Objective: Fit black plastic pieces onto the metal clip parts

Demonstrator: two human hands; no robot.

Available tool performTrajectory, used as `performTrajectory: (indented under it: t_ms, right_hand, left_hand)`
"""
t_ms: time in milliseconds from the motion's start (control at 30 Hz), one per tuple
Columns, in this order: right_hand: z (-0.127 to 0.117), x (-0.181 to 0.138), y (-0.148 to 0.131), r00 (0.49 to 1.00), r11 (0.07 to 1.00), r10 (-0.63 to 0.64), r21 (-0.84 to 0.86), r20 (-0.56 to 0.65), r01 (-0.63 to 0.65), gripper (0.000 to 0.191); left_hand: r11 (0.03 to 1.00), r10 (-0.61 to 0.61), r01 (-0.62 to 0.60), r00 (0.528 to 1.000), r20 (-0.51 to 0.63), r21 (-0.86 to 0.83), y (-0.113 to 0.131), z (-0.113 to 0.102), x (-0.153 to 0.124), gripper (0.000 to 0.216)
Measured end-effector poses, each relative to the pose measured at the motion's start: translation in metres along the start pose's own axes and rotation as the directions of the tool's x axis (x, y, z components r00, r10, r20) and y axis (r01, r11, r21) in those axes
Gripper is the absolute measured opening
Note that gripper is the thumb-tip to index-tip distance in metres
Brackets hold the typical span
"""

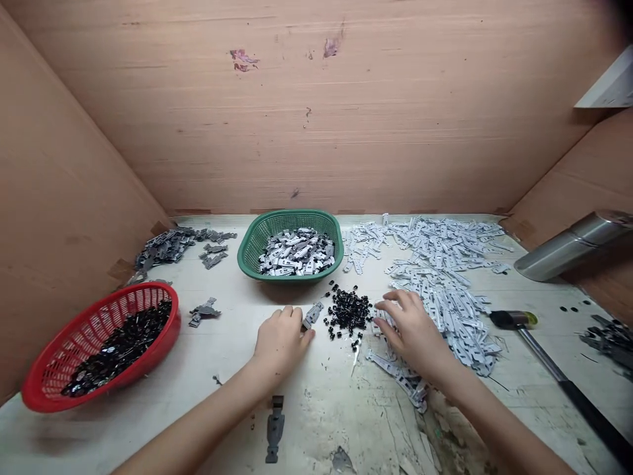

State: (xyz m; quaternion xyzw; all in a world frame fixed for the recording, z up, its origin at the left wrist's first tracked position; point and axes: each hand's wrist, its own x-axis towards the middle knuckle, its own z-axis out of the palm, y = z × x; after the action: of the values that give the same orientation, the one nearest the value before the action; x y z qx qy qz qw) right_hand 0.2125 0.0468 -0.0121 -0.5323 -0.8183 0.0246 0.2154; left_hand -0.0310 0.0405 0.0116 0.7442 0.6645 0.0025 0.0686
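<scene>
My left hand [281, 340] is closed on a small grey plastic part [312, 315], whose end sticks out past the thumb and fingers toward the upper right. To the right of it lies a pile of tiny black pieces [349, 309]. My right hand [410, 326] is at the right edge of that pile with fingers apart and curved; I see nothing held in it. Under and beside the right hand spread many flat white plastic parts [445, 284]. A dark grey part [275, 429] lies alone near the front, below my left forearm.
A green basket [247, 264] of assembled white-grey pieces stands at the back. At left is a red basket [165, 340] with shiny black parts, near grey parts [168, 247]. On the right lie a hammer [544, 359] and a metal cylinder [568, 247]. Cardboard walls [316, 132] enclose the table.
</scene>
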Motion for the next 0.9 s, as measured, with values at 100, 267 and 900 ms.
performTrajectory:
  t_ms: [100,267,900]
  right_hand:
    - [-0.005,0.003,-0.018,0.987,0.993,-0.116,0.048,0.109,0.112,0.008]
    - [0.004,0.014,-0.044,0.966,0.977,-0.205,0.094,0.155,0.192,0.007]
    - [0.067,0.109,-0.104,0.785,0.917,-0.398,0.24,0.474,0.32,0.025]
  left_hand:
    - [0.999,-0.001,0.002,0.999,0.034,-0.038,-0.009,0.0,0.0,0.015]
    - [0.997,0.012,-0.014,1.0,-0.028,-0.072,-0.016,-0.006,-0.009,0.019]
    - [0.983,0.17,-0.177,0.977,-0.13,-0.049,-0.017,0.016,-0.04,0.022]
